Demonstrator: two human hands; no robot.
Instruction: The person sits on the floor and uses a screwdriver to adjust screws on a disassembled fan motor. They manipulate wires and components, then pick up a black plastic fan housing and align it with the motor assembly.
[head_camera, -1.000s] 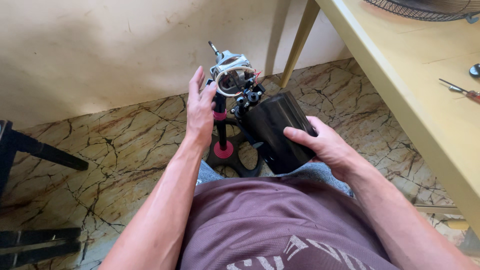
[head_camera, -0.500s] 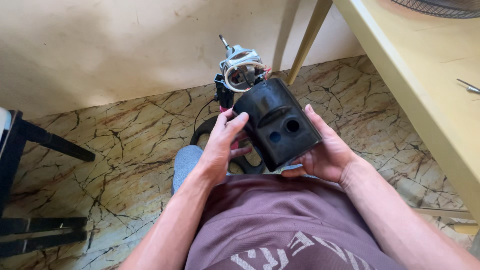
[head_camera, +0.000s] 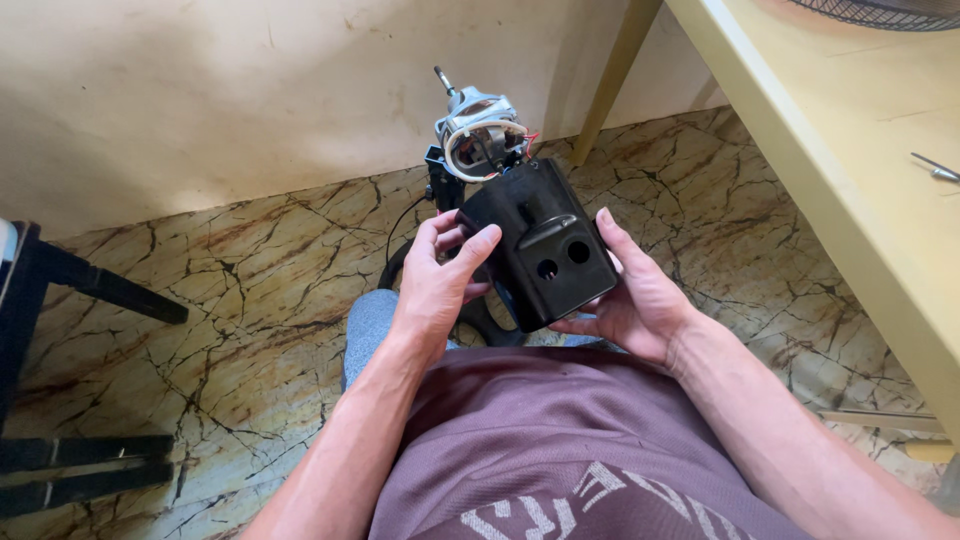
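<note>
Black plastic cover (head_camera: 540, 250): boxy, two round holes in its near face, held over the lap at mid-scene, its far end touching the bare motor (head_camera: 480, 135).

Left hand (head_camera: 440, 280): fingers curled round the cover's left edge, thumb on top.

Right hand (head_camera: 630, 295): cupped under the cover's right and near edges, fingers closed on it from below.

Motor: grey metal with copper winding and a shaft pointing to the far side, on a black stand (head_camera: 437, 185) just beyond the cover.

Yellow table (head_camera: 830, 160): edge runs along the right, one leg (head_camera: 615, 75) standing far right of the motor.

Dark stool legs (head_camera: 70, 280): at the left edge, well apart from the hands.

Marble-pattern floor (head_camera: 230, 290): open between stool and knee.

Wall (head_camera: 200, 90): close behind the motor.
</note>
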